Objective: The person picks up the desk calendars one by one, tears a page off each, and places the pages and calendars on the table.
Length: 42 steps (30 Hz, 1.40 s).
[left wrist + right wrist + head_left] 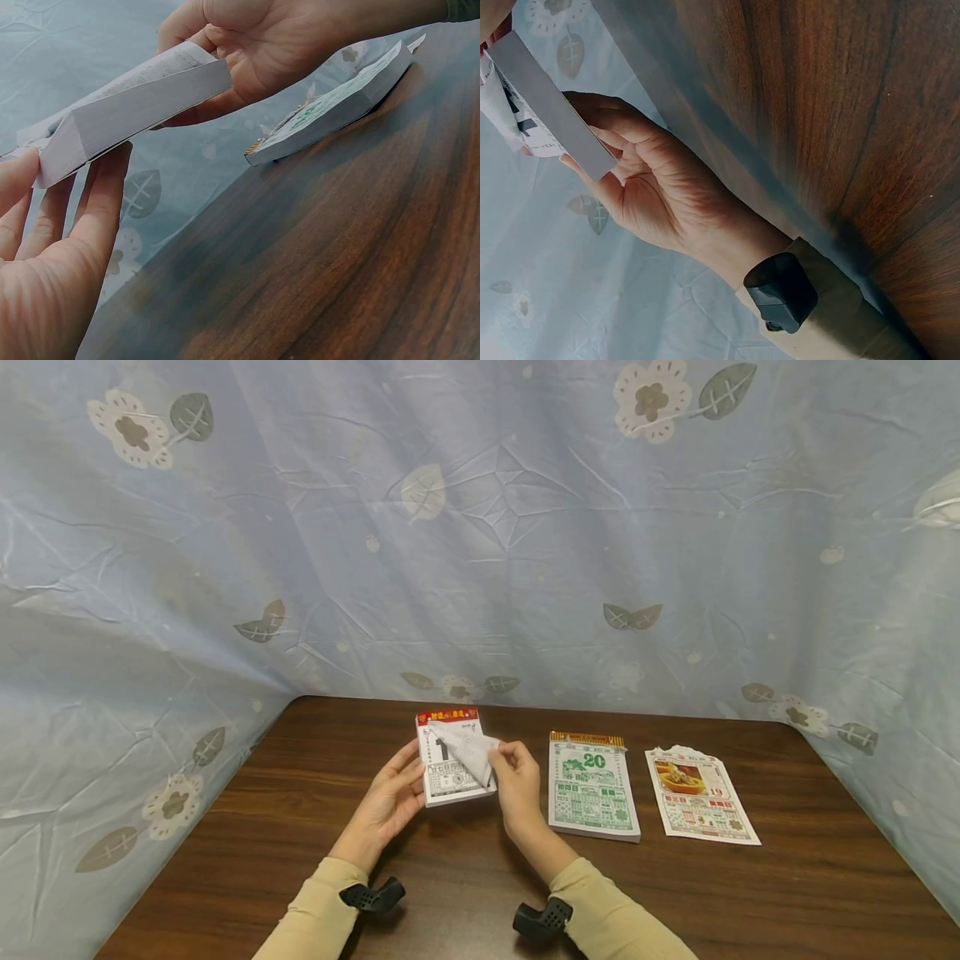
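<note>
Your left hand (390, 802) props the calendar pad (450, 760) w/ straight fingers, grip released; right hand (517, 785) pinches its top sheet (474, 753), above worktop (465, 893).

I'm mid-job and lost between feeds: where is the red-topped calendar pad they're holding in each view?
Head: red-topped calendar pad at centre, held between both hands.
Left wrist: upper left, seen edge-on as a thick white block.
Right wrist: top left corner, a grey edge.
Shared landmark: the brown wooden table.
</note>
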Tool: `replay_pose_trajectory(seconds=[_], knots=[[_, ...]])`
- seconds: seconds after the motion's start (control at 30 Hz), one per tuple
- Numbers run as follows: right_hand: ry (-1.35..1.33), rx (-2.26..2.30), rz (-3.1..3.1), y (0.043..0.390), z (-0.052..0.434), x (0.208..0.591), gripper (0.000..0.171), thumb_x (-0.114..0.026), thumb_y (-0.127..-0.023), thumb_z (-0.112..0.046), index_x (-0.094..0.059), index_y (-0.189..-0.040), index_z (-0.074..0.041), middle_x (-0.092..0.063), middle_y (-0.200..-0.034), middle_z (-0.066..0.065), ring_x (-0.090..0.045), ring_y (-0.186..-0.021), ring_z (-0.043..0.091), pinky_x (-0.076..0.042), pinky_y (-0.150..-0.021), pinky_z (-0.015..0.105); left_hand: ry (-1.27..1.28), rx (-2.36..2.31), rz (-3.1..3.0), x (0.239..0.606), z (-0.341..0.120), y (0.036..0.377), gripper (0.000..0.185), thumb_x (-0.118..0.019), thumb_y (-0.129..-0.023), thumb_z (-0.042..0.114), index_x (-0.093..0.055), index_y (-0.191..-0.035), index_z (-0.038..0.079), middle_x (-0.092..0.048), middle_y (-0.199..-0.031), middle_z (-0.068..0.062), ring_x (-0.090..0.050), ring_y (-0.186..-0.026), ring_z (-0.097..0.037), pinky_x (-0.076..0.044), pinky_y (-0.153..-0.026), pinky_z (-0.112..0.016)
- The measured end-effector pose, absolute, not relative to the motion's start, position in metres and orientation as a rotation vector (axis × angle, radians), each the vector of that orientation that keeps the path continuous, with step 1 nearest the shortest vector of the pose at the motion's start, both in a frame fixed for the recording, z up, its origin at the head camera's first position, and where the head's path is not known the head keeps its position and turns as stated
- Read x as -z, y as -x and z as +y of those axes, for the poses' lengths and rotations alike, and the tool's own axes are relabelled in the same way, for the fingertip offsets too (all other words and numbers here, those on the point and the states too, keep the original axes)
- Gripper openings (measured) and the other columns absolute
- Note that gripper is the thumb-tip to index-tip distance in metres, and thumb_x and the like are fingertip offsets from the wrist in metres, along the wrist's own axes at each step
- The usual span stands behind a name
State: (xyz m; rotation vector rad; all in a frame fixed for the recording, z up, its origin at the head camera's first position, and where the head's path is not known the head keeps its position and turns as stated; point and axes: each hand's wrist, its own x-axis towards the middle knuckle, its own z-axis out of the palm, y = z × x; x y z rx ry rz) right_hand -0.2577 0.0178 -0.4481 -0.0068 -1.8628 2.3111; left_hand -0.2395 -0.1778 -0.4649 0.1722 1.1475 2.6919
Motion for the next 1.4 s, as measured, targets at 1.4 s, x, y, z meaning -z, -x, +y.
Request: replay_pose_trajectory(seconds=[1.4], knots=[[0.07, -2.242, -1.858, 0.256, 0.02, 0.446, 0.005, -0.058, -0.092, -0.006, -0.056, -0.091, -0.001, -0.051, -0.073, 0.0, -0.047, -0.069, 0.009, -0.039, -0.06, 0.02, -0.104, -2.707, 1.16, 0.466, -0.18, 0.241, 0.041, -0.035, -0.102, -0.003, -0.04, -0.137, 0.018, -0.064, -0.116, -0.003, -0.066, -0.1, -0.017, -0.056, -0.084, -0.034]])
